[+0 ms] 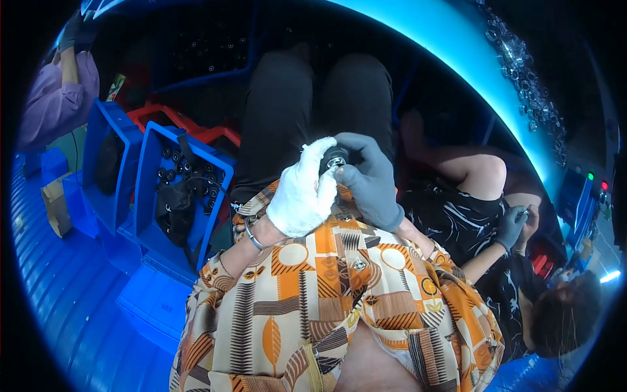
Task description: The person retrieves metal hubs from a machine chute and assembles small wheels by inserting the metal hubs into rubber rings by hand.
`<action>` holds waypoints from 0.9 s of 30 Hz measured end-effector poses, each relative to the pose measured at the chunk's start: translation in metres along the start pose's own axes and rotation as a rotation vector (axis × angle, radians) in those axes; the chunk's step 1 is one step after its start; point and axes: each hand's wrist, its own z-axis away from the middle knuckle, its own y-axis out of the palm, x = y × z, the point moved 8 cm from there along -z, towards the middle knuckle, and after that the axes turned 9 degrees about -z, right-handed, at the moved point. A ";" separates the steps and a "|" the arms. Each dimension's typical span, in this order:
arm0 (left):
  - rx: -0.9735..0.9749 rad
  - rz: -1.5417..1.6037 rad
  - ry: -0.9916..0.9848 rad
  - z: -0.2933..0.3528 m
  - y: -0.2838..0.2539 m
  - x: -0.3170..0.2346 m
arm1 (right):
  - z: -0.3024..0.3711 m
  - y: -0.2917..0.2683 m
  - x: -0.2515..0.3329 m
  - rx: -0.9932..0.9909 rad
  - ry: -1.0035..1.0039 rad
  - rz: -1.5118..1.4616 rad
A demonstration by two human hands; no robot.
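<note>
Between my two gloved hands is a small round black part with a shiny metal centre (336, 161), held above my lap. My left hand (304, 189), in a fluffy white glove, closes its fingers on the part's left side. From the right, my right hand (373, 183) in a grey glove grips the same part, its thumb close to the metal centre and its fingers curled over the far side. What the part is exactly cannot be made out.
At my left stands a blue crate (147, 166) with black round parts and a dark cloth, beside another blue bin (98, 157). A bright curved table (450, 52) carries a heap of clear small parts (516, 72). Co-workers sit at right and far left.
</note>
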 end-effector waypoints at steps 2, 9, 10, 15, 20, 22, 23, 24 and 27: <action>0.011 -0.016 -0.033 0.002 0.004 0.005 | 0.001 0.002 -0.003 -0.009 0.011 0.041; -0.022 -0.064 -0.145 0.010 0.014 0.016 | 0.008 0.000 -0.017 -0.061 0.043 -0.009; -0.060 -0.067 -0.109 0.010 0.013 0.013 | 0.007 -0.001 -0.018 -0.067 0.037 -0.023; -0.078 -0.263 -0.071 0.007 0.014 0.011 | 0.002 -0.005 -0.026 -0.107 0.039 0.080; -0.068 -0.182 -0.161 0.006 0.012 0.020 | -0.002 -0.005 -0.023 -0.106 0.062 0.053; -0.069 -0.129 -0.195 0.007 0.011 0.023 | -0.003 -0.002 -0.025 -0.066 0.134 -0.001; -0.072 -0.101 -0.209 0.008 0.010 0.024 | -0.005 -0.005 -0.025 -0.095 0.148 0.001; -0.073 -0.072 -0.227 0.009 0.009 0.026 | -0.005 0.000 -0.024 -0.031 0.157 0.048; -0.070 -0.086 -0.225 0.012 0.009 0.027 | -0.005 0.003 -0.026 0.037 0.175 0.094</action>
